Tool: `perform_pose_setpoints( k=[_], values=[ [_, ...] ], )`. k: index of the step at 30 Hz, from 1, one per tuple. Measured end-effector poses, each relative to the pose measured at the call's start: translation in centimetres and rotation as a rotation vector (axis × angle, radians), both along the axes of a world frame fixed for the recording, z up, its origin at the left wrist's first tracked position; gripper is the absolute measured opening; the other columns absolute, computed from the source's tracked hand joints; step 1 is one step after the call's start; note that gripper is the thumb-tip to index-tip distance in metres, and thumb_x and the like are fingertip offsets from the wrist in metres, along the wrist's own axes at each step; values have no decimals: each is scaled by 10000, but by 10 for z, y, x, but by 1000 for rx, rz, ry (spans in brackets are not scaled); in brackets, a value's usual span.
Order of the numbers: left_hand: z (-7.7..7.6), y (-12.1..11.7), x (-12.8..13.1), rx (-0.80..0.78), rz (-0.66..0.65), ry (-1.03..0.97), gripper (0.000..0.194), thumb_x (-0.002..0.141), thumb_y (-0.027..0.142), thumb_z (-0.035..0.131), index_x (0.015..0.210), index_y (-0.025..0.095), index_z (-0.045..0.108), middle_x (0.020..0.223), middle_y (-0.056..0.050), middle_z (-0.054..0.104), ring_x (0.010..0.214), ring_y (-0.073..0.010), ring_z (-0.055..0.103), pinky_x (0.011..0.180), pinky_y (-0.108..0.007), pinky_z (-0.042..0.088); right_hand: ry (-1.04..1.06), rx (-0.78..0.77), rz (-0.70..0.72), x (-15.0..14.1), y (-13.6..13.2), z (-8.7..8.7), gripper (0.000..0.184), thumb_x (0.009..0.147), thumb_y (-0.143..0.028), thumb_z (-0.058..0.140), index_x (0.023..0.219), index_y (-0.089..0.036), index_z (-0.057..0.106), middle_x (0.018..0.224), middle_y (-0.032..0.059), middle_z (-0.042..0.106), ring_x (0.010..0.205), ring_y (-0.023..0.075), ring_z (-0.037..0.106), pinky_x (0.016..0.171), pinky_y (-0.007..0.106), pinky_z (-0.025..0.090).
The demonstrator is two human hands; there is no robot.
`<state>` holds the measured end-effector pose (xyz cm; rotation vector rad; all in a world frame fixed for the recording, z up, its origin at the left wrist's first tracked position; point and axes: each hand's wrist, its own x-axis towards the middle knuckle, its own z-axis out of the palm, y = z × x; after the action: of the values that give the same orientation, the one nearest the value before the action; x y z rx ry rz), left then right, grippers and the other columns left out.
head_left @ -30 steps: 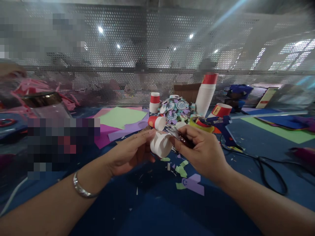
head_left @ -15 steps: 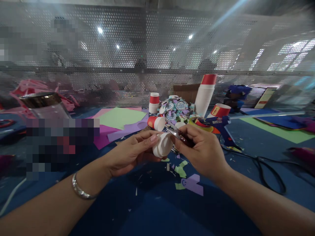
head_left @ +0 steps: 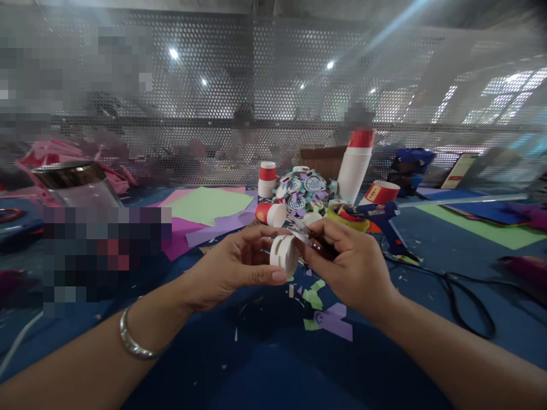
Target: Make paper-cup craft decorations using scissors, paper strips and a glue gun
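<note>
Between the thumb and fingers of my left hand (head_left: 245,259) is a small white paper cup piece (head_left: 287,256), short and round, with a slit in its side. My right hand (head_left: 350,256) is closed around small scissors (head_left: 310,236) with metal blades and dark reddish handles. The blades lie just above the cup piece; whether they touch it I cannot tell. Behind my hands a red and white paper cup (head_left: 271,214) lies on its side, near a pile of decorated white discs (head_left: 305,185). Scraps of green paper (head_left: 314,297) and a purple paper figure (head_left: 335,322) lie below.
A tall stack of paper cups (head_left: 354,171) leans at the back. At right are a blue glue gun (head_left: 388,225) and its black cable (head_left: 453,279). Coloured paper sheets (head_left: 209,205) and a gold-lidded jar (head_left: 70,175) occupy the left. A perforated metal screen (head_left: 282,85) stands behind.
The cup piece has turned in my left hand, bringing its slit side into view. My left thumb has moved down to its lower edge. The right hand with the scissors has barely moved.
</note>
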<state>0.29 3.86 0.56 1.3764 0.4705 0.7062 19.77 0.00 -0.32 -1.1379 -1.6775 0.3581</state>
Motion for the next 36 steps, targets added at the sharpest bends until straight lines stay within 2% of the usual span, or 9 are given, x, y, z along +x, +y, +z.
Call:
perform_pose_setpoints(
  k=[6,12,20,24,27,31,33,36],
  values=[
    [2,-1,0,-3,2,25,389,689,147,826,1034,214,660,935,-3,642,901,-131,579,843,-293,466,5,-25,25,0,0,-2,34,775,-201,620,803,-187,608,627,-34,532,526,98,444,488,225,377],
    [0,-1,-1,-39,18,47,465,661,153,838,1084,203,653,974,-28,652,916,-157,595,856,-326,475,-18,-7,28,2,1,-3,37,776,-207,618,810,-193,614,635,-32,535,534,103,445,496,232,372],
    [3,0,-2,60,12,140,459,640,171,845,1070,195,687,942,-35,680,872,-181,614,790,-326,487,-58,-11,100,1,1,-1,40,768,-170,605,807,-176,613,613,-41,531,527,91,436,496,214,355],
    [6,-3,-4,159,22,233,341,717,245,805,1045,206,720,990,-40,707,918,-190,621,854,-332,469,-60,-50,80,3,3,-4,43,785,-181,605,824,-186,622,615,-42,536,535,97,440,504,220,358],
    [5,-6,-5,216,15,273,361,792,291,744,1144,231,695,1076,-45,704,996,-204,615,900,-327,444,-52,-72,73,4,6,-5,30,804,-209,611,823,-190,623,627,-37,536,552,104,451,519,229,367],
    [4,-11,-2,290,68,277,314,849,299,667,1156,237,693,1032,-41,706,955,-206,613,828,-297,455,-19,-80,72,5,8,-5,71,817,-252,631,797,-190,602,645,-34,521,569,105,450,527,232,375],
    [5,-12,1,241,109,248,260,837,234,657,1088,227,724,1010,-38,712,936,-197,614,812,-287,466,24,-88,81,4,8,-3,130,824,-302,647,781,-194,591,642,-35,504,570,107,444,521,234,380],
    [6,-12,5,42,113,137,268,809,166,648,1058,210,737,1054,-44,712,965,-189,619,848,-294,493,104,-121,115,3,9,1,206,821,-369,670,753,-197,578,639,-31,512,570,110,453,519,238,398]
  ],
)
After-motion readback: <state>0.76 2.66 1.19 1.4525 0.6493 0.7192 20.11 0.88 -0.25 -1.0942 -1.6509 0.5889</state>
